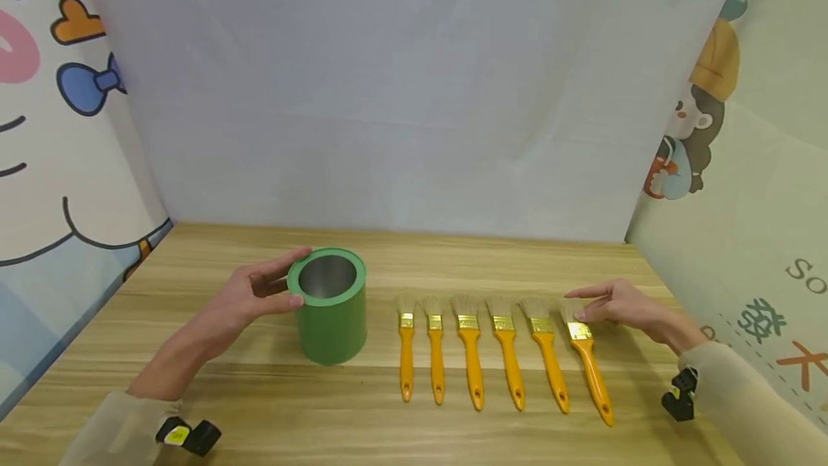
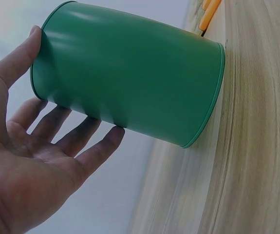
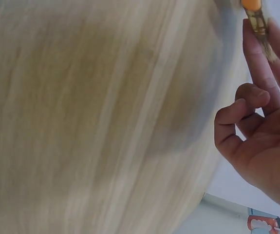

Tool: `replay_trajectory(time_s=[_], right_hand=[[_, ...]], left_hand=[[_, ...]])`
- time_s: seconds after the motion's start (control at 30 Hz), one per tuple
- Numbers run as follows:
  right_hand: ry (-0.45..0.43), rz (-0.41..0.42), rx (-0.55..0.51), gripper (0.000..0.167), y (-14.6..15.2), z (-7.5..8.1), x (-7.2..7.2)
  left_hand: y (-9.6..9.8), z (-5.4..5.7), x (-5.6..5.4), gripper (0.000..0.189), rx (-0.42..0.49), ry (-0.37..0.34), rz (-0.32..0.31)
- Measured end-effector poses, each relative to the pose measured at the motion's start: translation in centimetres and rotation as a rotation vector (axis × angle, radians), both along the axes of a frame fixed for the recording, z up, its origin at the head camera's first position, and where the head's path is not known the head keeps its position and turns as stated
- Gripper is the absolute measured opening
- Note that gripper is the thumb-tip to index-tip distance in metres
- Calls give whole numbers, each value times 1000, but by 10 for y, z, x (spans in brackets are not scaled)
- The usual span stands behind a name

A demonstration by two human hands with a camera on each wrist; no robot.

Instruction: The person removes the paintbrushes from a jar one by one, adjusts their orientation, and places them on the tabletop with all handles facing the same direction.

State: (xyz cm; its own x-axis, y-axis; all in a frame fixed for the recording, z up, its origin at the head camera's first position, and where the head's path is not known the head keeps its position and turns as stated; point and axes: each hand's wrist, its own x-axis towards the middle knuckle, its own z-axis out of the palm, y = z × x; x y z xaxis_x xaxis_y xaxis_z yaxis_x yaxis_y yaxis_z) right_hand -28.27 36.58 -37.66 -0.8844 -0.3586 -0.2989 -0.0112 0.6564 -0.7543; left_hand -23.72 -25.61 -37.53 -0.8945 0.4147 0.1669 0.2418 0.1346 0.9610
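Observation:
A green can [image 1: 333, 333] with an open top and grey inside stands upright on the table. My left hand [image 1: 249, 295] holds its left side, thumb at the near rim and fingers round the far side; in the left wrist view these fingers [image 2: 98, 146] lie along the green wall. At the right end of a row lies a paintbrush [image 1: 593, 376] with an orange handle, gold ferrule and pale bristles. My right hand [image 1: 617, 305] pinches it at the bristle end between thumb and fingers, while the other fingers [image 3: 232, 122] stay curled beside it.
Several more orange-handled paintbrushes [image 1: 471, 358] lie side by side between can and right hand, bristles pointing away from me. They rest on a wood-grain table [image 1: 310, 423]. A pale cloth [image 1: 414, 128] hangs behind, and printed cloths stand at left and right.

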Motion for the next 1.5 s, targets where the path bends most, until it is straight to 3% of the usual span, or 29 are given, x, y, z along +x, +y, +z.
replay_trajectory(time_s=[0.23,0.67,1.5], right_hand=[[69,-14,78,53,-1,-8,-2],[159,2,89,49,-2,-16,-3],[158,22,63,48,-12,-15,-4]], left_hand=[[0,0,1,72,0,-10,-2],[2,0,0,72,-13,-4,-2],[-9,-4,0,70,-2,8,-3]])
